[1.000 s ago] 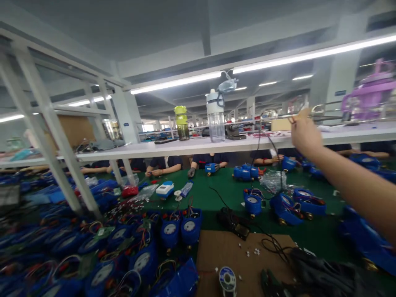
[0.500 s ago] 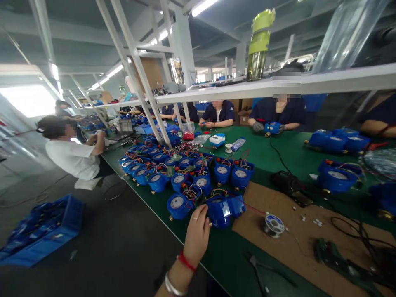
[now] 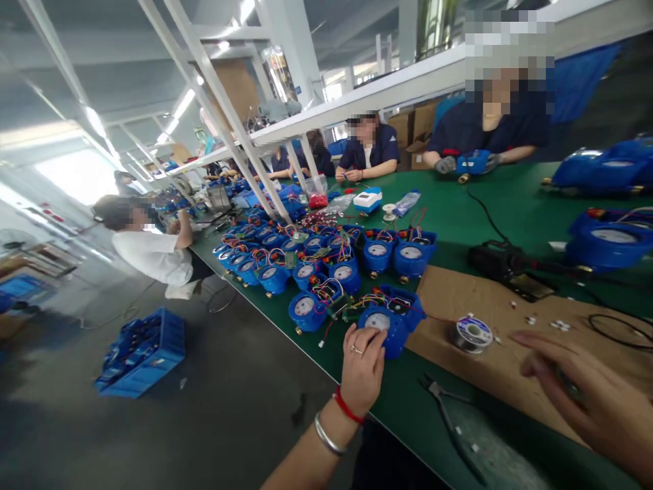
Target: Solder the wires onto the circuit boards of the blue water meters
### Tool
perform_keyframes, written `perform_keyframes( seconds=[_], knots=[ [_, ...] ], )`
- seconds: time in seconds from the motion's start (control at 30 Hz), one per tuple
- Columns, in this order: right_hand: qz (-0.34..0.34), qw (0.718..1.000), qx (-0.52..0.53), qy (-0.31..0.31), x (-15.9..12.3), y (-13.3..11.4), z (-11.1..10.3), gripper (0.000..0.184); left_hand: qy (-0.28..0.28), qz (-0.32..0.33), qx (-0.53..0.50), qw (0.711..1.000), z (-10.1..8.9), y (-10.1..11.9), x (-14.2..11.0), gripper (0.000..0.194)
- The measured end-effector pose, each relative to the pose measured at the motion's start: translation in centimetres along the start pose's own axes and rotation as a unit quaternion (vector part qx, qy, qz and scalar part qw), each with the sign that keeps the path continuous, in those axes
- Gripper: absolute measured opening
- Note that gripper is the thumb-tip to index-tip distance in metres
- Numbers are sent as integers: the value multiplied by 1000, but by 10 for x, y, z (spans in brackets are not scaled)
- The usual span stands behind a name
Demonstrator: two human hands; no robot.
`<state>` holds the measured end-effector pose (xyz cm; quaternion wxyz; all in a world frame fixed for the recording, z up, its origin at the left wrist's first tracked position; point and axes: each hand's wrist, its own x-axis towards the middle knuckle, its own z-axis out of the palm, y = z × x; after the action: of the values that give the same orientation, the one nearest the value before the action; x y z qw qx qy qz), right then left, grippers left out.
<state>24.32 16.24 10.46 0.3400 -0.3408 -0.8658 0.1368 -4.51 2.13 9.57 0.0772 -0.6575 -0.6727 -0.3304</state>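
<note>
My left hand rests on the near side of a blue water meter, its fingers curled over the round dial. Coloured wires and a small green circuit board lie at that meter's left. At the right, my right hand hovers above a sheet of cardboard, slightly blurred, fingers stretched and apart. Something green shows partly behind those fingers. A solder spool stands between my hands. Cutting pliers lie nearer to me on the green table.
Several wired blue meters crowd the table's left side. A black corded tool lies behind the cardboard. Across the table a co-worker holds a blue meter. On the floor stands a blue crate. A shelf spans above.
The meter at my left hand now shows its dial and wiring on top; earlier its smooth blue side faced me. My right hand has come into view. The camera view has shifted.
</note>
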Motion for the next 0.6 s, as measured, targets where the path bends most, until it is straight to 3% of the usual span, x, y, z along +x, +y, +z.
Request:
perform_keyframes(
  seconds=[0.1,0.2,0.3,0.43,0.6],
  knots=[
    [4,997,18,-76,-3,-5,17,34,10,25,-39,999,9,7,0,26],
    [21,995,36,-86,5,-13,26,32,42,-16,-40,998,23,15,2,27],
    [50,993,44,-95,17,-21,31,35,26,-29,-3,999,33,23,1,39],
    [71,992,26,-99,30,-28,40,37,-46,66,72,994,42,35,-3,40],
    [72,979,-9,-189,33,-29,45,34,-98,187,140,968,47,42,0,40]
  ],
)
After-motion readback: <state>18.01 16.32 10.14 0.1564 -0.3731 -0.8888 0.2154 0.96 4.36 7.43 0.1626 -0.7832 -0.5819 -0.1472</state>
